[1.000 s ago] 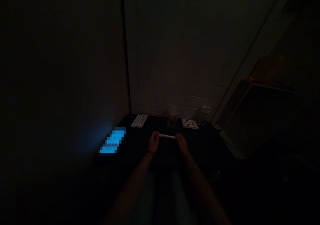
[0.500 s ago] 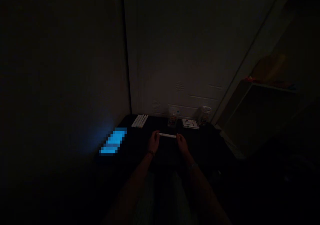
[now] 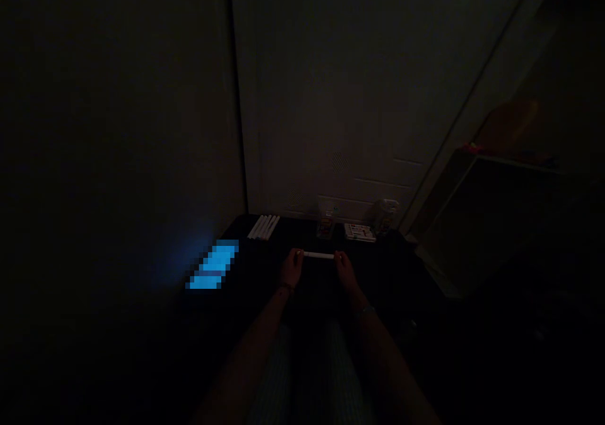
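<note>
In a very dark room, I hold a white marker-like stick [image 3: 318, 255] level above a black table [image 3: 397, 267]. My left hand [image 3: 290, 268] pinches its left end. At the stick's right end, my right hand [image 3: 345, 270] is closed on it. Both forearms reach in from the bottom of the view.
A row of white markers [image 3: 263, 227] lies at the table's back left. A glowing blue screen [image 3: 213, 265] sits on the left edge. Small containers [image 3: 325, 224] and a flat box [image 3: 360, 231] stand by the back wall. A dark shelf unit [image 3: 496, 210] is to the right.
Both hands and the white stick stay almost where they were; the hands sit slightly closer together on the stick.
</note>
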`<state>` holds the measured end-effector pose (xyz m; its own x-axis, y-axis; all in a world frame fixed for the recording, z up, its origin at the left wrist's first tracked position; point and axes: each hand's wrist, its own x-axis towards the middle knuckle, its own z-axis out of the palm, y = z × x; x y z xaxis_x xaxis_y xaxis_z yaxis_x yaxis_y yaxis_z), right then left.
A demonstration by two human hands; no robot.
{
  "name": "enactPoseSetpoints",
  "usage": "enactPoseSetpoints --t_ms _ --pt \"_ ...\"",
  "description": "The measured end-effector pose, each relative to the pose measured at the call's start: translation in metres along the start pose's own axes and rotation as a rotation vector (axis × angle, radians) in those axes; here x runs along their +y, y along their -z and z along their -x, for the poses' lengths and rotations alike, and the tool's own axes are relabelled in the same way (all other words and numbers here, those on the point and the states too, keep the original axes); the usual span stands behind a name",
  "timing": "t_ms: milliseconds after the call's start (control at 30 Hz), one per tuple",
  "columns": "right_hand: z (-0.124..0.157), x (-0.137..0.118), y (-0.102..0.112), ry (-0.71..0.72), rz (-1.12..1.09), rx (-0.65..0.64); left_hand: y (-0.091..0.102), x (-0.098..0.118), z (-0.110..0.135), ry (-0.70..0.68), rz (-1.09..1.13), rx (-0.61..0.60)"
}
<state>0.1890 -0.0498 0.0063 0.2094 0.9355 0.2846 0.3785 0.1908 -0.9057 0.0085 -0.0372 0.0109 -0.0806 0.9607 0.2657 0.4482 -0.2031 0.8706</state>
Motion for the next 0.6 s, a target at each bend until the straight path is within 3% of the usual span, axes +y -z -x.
enactPoseSetpoints --t_ms 600 --pt "-0.0005 -0.0032 0.0009 0.004 -0.067 0.007 0.0011 0.0064 0.0012 0.053 -0.013 0.019"
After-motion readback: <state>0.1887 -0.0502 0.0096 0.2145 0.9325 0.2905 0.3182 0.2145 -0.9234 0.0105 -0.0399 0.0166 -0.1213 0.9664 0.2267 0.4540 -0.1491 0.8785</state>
